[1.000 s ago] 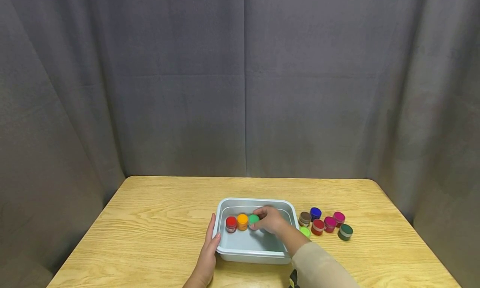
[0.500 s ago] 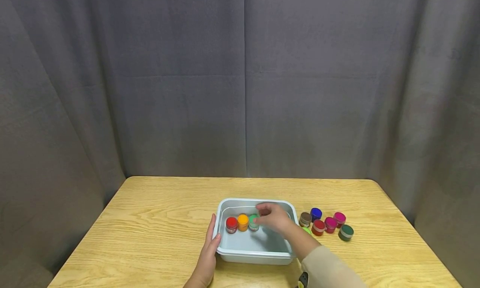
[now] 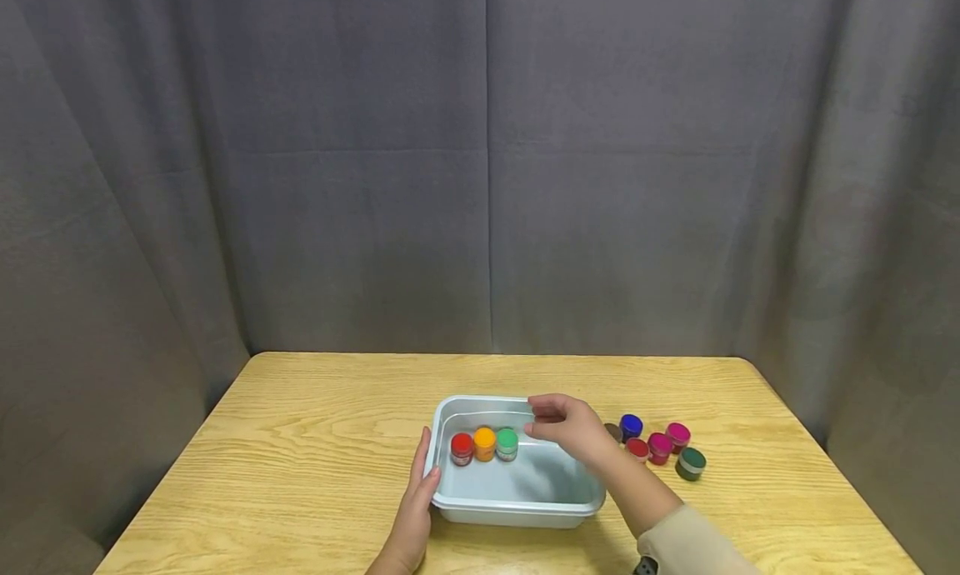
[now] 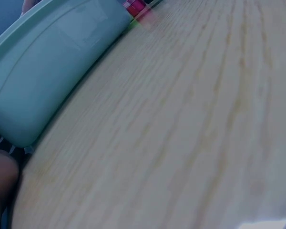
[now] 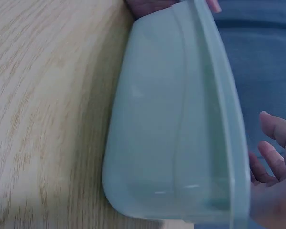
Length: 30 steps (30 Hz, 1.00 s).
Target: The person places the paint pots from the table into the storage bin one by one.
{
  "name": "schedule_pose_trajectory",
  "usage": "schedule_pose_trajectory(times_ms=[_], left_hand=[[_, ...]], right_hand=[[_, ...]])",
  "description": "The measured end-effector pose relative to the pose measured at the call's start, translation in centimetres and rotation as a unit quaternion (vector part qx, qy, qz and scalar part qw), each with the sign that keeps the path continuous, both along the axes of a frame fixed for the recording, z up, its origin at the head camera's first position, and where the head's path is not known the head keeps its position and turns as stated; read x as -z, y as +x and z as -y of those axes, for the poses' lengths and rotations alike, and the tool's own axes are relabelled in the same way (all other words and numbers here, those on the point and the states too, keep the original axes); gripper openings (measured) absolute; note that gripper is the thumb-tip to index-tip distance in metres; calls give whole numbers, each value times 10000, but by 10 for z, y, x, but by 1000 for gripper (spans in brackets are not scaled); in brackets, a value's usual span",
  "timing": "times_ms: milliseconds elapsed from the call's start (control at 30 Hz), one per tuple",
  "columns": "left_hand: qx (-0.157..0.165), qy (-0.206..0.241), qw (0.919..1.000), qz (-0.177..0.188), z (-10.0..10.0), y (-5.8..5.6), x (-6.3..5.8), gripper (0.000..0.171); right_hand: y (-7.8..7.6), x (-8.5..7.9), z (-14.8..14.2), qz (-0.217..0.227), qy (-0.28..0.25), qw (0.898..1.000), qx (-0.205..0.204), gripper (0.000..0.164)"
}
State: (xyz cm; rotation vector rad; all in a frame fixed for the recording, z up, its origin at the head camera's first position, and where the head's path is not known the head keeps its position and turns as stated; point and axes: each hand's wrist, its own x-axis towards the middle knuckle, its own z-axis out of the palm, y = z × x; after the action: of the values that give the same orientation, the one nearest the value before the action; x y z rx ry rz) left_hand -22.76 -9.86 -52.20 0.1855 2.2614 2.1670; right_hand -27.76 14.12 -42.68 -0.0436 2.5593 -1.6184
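Observation:
In the head view, a pale grey-blue plastic basin (image 3: 517,507) stands on the table. Inside, side by side, are three small paint jars: red (image 3: 462,449), orange (image 3: 484,444) and green (image 3: 507,444). My left hand (image 3: 411,512) lies along the basin's left side with straight fingers, its thumb at the rim near the front corner. Over the basin's right part hovers my right hand (image 3: 570,425), thumb and fingers apart with nothing between them. The right wrist view shows these loosely bent fingers (image 5: 272,157) beside the basin's rim (image 5: 236,143).
Right of the basin stand several more paint jars: blue (image 3: 631,427), brown (image 3: 613,432), red (image 3: 637,450), two magenta (image 3: 660,448) and dark green (image 3: 691,464). My right forearm partly covers this group. A grey curtain (image 3: 487,183) hangs behind the wooden table (image 3: 315,442).
My right hand has let go of the green jar and moved up and right, away from it. The lime jar is now hidden behind the forearm. My left hand stays put.

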Motion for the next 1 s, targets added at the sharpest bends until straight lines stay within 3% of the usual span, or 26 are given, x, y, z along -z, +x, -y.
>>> schedule_pose_trajectory(times_ms=[433, 1000], left_hand=[[40, 163, 9998, 60, -1, -1, 1, 60], [17, 145, 9999, 77, -1, 0, -1, 60]], right_hand=[[16, -17, -49, -364, -69, 9992, 164, 51], [30, -8, -119, -475, 608, 9958, 497, 61]])
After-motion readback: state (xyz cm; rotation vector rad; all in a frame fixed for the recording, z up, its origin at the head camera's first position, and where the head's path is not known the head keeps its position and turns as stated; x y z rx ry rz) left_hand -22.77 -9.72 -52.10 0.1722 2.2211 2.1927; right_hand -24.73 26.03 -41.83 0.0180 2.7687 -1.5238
